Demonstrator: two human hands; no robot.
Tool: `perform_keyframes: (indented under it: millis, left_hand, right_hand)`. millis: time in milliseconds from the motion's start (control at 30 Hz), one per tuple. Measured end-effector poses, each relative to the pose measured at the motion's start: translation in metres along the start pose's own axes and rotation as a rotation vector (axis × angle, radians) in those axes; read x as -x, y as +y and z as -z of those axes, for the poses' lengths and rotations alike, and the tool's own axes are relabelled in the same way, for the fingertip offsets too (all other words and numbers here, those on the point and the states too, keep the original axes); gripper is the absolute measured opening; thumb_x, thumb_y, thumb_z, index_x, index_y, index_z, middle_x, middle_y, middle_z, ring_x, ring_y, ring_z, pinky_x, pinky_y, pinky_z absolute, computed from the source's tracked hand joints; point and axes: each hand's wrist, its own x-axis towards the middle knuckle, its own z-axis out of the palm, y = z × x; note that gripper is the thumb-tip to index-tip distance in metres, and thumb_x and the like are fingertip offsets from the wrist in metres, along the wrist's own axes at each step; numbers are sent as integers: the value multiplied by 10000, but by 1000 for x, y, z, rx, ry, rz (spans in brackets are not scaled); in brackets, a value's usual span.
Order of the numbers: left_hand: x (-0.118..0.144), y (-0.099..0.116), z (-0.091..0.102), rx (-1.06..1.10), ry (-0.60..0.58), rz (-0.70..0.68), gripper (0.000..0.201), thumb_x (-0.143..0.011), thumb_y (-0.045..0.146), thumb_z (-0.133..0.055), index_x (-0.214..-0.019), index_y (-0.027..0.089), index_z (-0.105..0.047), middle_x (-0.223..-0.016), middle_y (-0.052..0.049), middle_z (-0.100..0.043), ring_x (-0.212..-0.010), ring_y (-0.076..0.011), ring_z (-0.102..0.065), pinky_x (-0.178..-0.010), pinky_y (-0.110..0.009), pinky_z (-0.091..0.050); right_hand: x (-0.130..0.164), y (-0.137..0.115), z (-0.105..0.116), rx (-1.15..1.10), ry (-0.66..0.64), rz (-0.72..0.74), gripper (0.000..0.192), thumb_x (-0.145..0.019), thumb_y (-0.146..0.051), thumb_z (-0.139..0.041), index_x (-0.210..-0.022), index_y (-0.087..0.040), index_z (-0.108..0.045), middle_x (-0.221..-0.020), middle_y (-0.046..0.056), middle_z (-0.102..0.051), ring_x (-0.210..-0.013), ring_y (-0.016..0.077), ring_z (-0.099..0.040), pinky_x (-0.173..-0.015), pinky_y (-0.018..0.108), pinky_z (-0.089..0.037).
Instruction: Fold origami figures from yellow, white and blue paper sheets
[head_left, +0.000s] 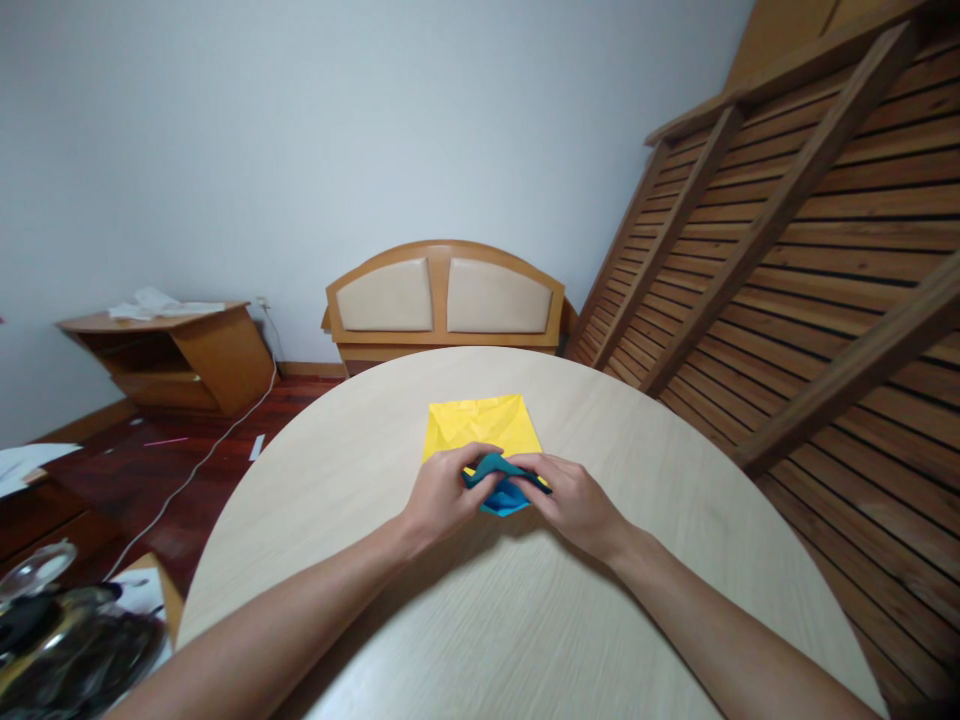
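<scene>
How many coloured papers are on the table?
2: a yellow paper lying flat on the table, and a blue paper pinched between the left hand and right hand. More may be hidden underneath.

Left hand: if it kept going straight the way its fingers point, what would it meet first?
The left hand points right, across the blue paper it pinches. Past that, likely the right hand, whose fingertips nearly touch it.

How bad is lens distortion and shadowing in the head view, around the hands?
Head view: strong wide-angle bowing, round table edge and slatted frame curve; soft even light, faint shadows under left hand and right hand; blue paper and yellow sheet sharp.
</scene>
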Motion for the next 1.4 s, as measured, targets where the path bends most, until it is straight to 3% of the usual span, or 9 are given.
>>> perform_keyframes:
  millis: [167, 300, 533, 767, 933, 1133, 1400]
  left_hand:
    - [0, -3, 1, -34, 9, 15, 152, -893, 259, -579, -815, 172, -676, -730, -27, -688, -613, -137, -573, -586, -246, -394]
    - [-1, -4, 3, 15, 72, 47, 114, -892, 244, -559, -855, 166, -633, -724, -13, -657, -581, -118, -527, -561, -232, -364]
    - [-4, -4, -1, 106, 128, 122, 210, -908, 326, -557, -775, 168, -596, -665, 9, -590, -574, -117, -478, -553, -234, -340]
    - [-9, -8, -1, 282, 124, 205, 258, -875, 394, -592, -835, 144, -642, -796, -40, -669, -698, -162, -562, -663, -272, -438]
    - [-10, -6, 2, 357, 122, 264, 277, -840, 410, -611, -844, 138, -660, -824, -52, -697, -724, -179, -594, -659, -273, -460]
    - [-11, -4, 1, 421, 115, 315, 292, -812, 413, -627, -837, 126, -671, -810, -51, -701, -687, -165, -592, -641, -269, -476]
    - [-11, -2, 2, 447, 102, 323, 257, -804, 376, -635, -830, 122, -665, -822, -64, -702, -694, -164, -592, -665, -285, -486]
  right_hand:
    - [0, -1, 1, -47, 104, 24, 300, -925, -212, -618, -1210, -255, -535, -1123, 67, -690, -999, 199, -693, -866, 373, -586]
    - [-4, -6, 6, 96, 50, 67, 121, -909, -207, -644, -1026, -237, -649, -1246, 95, -637, -1139, 243, -630, -934, 435, -539]
    - [-5, -6, 6, 188, 39, 143, 154, -886, -173, -676, -1001, -259, -732, -1224, 80, -663, -1080, 242, -631, -879, 436, -515]
    - [-6, -5, 11, 215, 31, 263, 189, -901, -166, -657, -1023, -275, -752, -1326, 102, -617, -1182, 257, -583, -931, 453, -503]
    - [-6, -5, 13, 264, 38, 331, 173, -913, -181, -640, -1012, -275, -747, -1247, 89, -670, -1118, 252, -609, -872, 436, -527]
    - [-7, -3, 15, 284, 44, 364, 194, -914, -176, -641, -1042, -283, -738, -975, 34, -763, -996, 241, -641, -813, 414, -514]
    - [-8, 0, 21, 325, -28, 453, 203, -972, -198, -570, -1099, -252, -719, -1022, 16, -781, -997, 228, -687, -820, 402, -507]
